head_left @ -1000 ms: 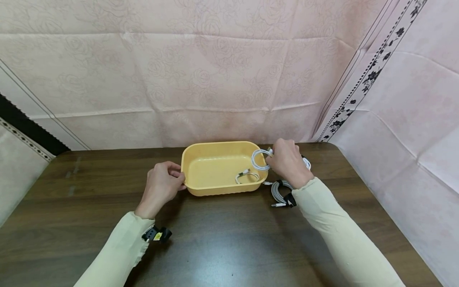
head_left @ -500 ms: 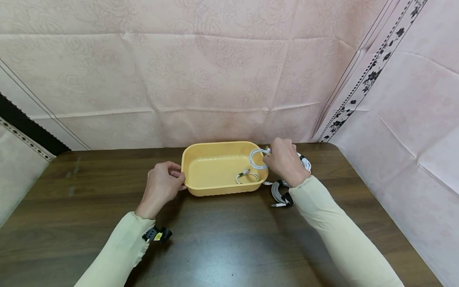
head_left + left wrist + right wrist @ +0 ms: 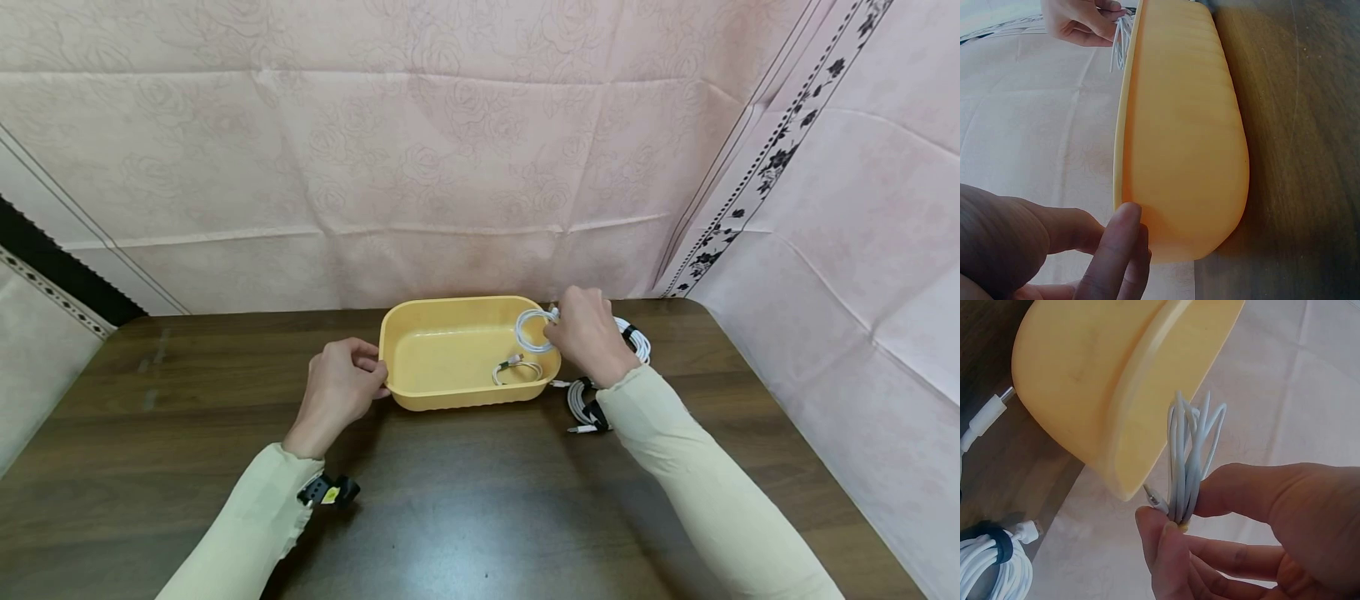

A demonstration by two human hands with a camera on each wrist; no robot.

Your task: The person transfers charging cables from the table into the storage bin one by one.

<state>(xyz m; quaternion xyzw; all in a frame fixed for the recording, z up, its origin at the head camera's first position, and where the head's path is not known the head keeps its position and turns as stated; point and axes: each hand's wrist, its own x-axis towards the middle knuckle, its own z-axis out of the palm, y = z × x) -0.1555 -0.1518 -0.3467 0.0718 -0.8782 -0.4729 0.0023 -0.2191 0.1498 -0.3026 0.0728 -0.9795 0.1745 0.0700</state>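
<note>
A dark wood-grain table (image 3: 442, 508) is spreading below, with creased pale floral cloth (image 3: 450, 167) hanging beyond it at 12 o'clock and a black-flowered border (image 3: 780, 158) slanting up toward 2 o'clock. Near the far edge a yellow tray (image 3: 435, 358) is resting. The left hand (image 3: 337, 387) is pinching its rim at 9 o'clock; at 3 o'clock the right hand (image 3: 596, 333) is grasping a coiled white cable (image 3: 1184, 462) above the rim. A thin cable (image 3: 515, 360) is lying inside at 4 o'clock; strapped coils (image 3: 579, 404) are sitting outside.
</note>
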